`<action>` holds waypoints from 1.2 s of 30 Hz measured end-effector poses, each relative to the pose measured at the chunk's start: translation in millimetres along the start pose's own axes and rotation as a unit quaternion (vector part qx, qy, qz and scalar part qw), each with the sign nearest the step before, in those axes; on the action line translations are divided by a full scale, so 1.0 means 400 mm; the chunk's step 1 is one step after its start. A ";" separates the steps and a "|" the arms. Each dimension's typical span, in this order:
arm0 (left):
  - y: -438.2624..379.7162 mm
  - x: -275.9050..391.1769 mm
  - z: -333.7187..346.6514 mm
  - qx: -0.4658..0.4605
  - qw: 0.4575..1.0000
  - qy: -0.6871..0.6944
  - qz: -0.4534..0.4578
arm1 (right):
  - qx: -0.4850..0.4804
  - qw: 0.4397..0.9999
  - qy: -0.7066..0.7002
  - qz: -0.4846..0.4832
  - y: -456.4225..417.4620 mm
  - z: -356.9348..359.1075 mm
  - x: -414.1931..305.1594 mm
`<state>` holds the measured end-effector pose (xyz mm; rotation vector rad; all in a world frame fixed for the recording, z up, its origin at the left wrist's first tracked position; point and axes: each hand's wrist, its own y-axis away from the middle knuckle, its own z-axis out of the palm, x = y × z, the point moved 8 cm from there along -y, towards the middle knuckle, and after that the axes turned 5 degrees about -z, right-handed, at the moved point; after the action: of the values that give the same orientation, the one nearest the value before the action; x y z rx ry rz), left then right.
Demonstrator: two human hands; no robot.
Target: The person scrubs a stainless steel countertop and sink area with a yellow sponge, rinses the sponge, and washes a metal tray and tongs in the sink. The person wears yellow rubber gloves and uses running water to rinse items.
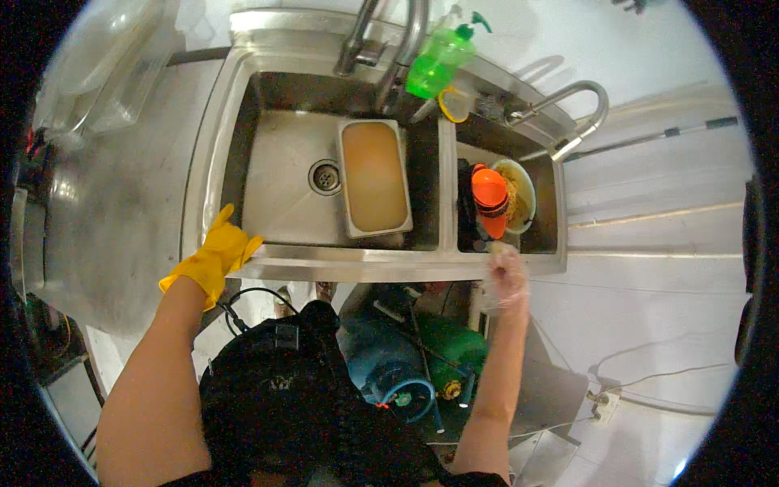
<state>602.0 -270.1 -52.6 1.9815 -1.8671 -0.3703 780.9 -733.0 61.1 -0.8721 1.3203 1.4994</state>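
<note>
My left hand wears a yellow rubber glove. It rests on the front left rim of a stainless steel sink, thumb and fingers apart. A clear plastic glove covers my right hand, which is blurred above the front edge of the right basin; whether it holds anything is unclear. Just beyond it, orange cups or bowls sit stacked in that basin. Beside them is a pale bowl with noodle-like scraps. In the left basin a rectangular metal pan holds cloudy brownish liquid, right of the drain.
Behind the basins stand a faucet, a green soap pump bottle and a yellow-rimmed strainer. A curved faucet reaches over the right basin. Blue and green gas cylinders stand below. A steel counter adjoins at left.
</note>
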 end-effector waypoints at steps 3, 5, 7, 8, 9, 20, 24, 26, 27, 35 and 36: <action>-0.013 0.004 0.019 -0.001 0.999 -0.039 0.028 | -0.064 0.996 0.005 -0.064 -0.077 -0.176 -0.105; 0.000 0.010 -0.002 0.005 0.998 -0.051 0.035 | -0.046 0.995 0.030 -0.078 -0.142 -0.235 -0.159; -0.008 -0.001 0.013 -0.029 0.997 -0.066 0.031 | -0.082 0.987 0.032 -0.136 -0.184 -0.195 -0.229; -0.017 0.002 0.020 -0.047 0.996 -0.073 0.032 | -0.102 0.982 0.068 -0.141 -0.245 -0.208 -0.233; -0.024 0.003 0.019 -0.047 0.995 -0.082 0.020 | -0.007 0.987 0.147 -0.069 -0.284 -0.246 -0.206; -0.283 0.267 0.009 -0.018 0.982 0.179 -0.055 | -0.175 0.812 0.520 -0.199 -0.252 0.232 0.050; -0.355 0.385 0.012 -0.104 0.955 0.269 -0.073 | -0.207 0.745 0.606 -0.189 -0.225 0.357 0.278; -0.359 0.402 0.006 -0.165 0.928 0.284 -0.179 | -0.180 0.678 0.696 -0.155 -0.264 0.352 0.357; -0.373 0.415 0.025 -0.145 0.948 0.252 -0.129 | -0.192 0.693 0.684 -0.127 -0.295 0.334 0.412; -0.387 0.361 0.150 -0.038 0.839 0.407 -0.360 | -0.142 0.639 0.716 -0.242 -0.340 0.345 0.464; -0.387 0.363 0.142 -0.029 0.837 0.403 -0.369 | -0.117 0.662 0.702 -0.236 -0.350 0.328 0.468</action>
<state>725.6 -414.9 -162.5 2.2358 -0.5397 0.2078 861.7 -570.6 -136.0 -2.5973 1.6166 0.3327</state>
